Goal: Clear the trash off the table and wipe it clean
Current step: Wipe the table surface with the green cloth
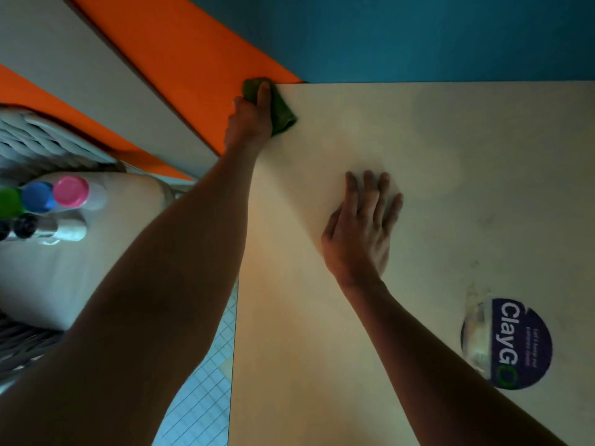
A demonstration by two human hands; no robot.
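While the left hand (249,119) gripped the green cloth (279,107) at the bench's (418,130) far-left corner, the right hand (360,226) lay flat, fingers spread. The unwiped surface stretched rightward from the cloth.

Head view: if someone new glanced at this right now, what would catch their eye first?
Probably the left hand pressing a green cloth onto the far left corner of the pale table, against the orange and teal behind it. Next, the right hand lying flat mid-table, fingers spread. Then the torn round ClayGo sticker near the right edge, and the colourful bottle caps off to the left.
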